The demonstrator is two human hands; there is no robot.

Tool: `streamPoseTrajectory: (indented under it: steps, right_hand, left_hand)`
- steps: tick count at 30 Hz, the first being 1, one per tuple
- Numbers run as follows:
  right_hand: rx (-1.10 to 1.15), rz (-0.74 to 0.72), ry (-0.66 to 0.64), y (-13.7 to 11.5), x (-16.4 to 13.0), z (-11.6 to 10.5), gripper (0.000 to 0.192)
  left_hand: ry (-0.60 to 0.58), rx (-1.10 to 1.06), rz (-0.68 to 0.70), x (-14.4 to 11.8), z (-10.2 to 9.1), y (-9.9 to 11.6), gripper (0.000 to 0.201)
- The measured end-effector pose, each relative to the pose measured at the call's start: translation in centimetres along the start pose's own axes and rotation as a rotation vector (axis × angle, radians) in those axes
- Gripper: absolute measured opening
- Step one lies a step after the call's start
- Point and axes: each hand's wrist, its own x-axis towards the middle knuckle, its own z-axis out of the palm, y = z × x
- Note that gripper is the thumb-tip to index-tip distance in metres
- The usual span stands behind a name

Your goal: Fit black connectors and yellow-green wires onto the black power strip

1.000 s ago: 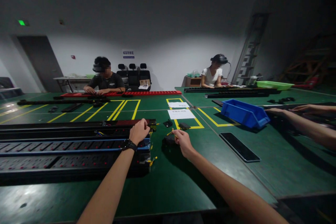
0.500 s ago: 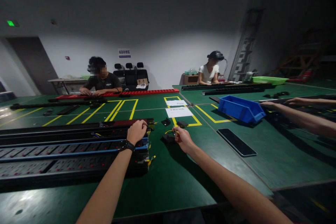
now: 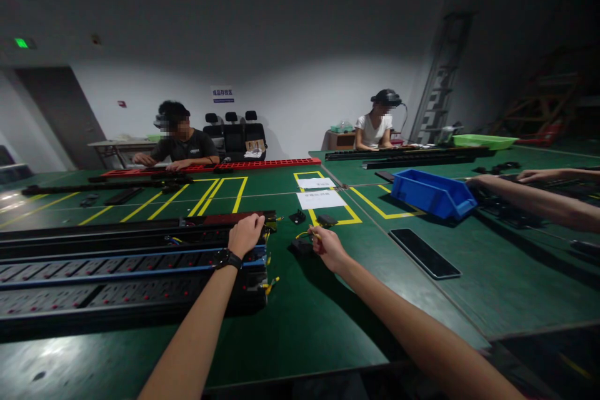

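Observation:
My left hand (image 3: 245, 235), with a black watch on its wrist, is curled over the right end of a long black power strip (image 3: 206, 222). Its fingertips are partly hidden. My right hand (image 3: 329, 248) pinches a yellow wire (image 3: 315, 235) between thumb and fingers. That wire curves left towards a small black part (image 3: 300, 246) on the green table, just beside the hand. In front of my left wrist lie more strips, one with blue edges (image 3: 140, 270). Yellow wire ends (image 3: 270, 285) stick out from their right ends.
Two small black pieces (image 3: 297, 217) lie near paper sheets (image 3: 321, 200). To the right are a phone (image 3: 424, 254) and a blue bin (image 3: 432, 194). A co-worker's arms (image 3: 539, 197) reach in at the right edge. Two people sit across the table by a red rail (image 3: 276, 163).
My two hands keep nearly the same place and grip. Across the table, the left person's hand has moved left and up. The co-worker's arms at the right have shifted slightly.

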Motion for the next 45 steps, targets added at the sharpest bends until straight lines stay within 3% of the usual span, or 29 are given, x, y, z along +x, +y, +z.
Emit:
streamPoseTrajectory:
  steps: [8,20,45]
  right_hand:
    - [0.027,0.009,0.017,0.06,-0.08,0.2,0.024]
    - [0.029,0.029,-0.005,-0.18,-0.09,0.28,0.025]
    - [-0.007,0.045,-0.017,-0.26,-0.15,0.31,0.018]
  left_hand:
    - [-0.029,-0.006,0.003,-0.18,-0.27,0.14,0.062]
    - [-0.028,0.051,-0.025,-0.01,0.0,0.1,0.064]
    - [-0.033,0.054,-0.007,0.0,-0.09,0.11,0.056]
